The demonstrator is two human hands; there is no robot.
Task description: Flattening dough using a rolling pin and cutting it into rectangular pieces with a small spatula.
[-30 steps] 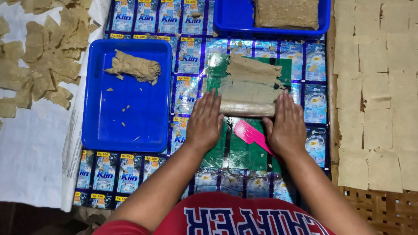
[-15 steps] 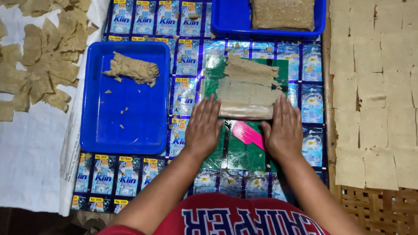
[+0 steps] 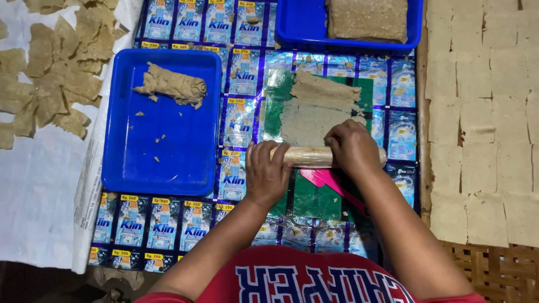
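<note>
My left hand (image 3: 268,173) and my right hand (image 3: 352,147) press down on a wooden rolling pin (image 3: 311,156), one at each end. The pin lies across the near edge of a flattened sheet of brown dough (image 3: 314,109). The dough rests under clear plastic on a green cutting mat (image 3: 314,196). A pink scraper (image 3: 331,184) lies on the mat just below the pin, partly hidden by my right forearm.
A blue tray (image 3: 163,163) to the left holds a lump of dough (image 3: 171,85). Another blue tray (image 3: 292,33) at the top holds a dough block. Cut dough squares (image 3: 483,112) dry on the right, irregular pieces (image 3: 56,73) on white cloth at left.
The rolling pin has come back toward me from the middle of the dough to its near edge. My fingers now curl over the pin instead of lying flat.
</note>
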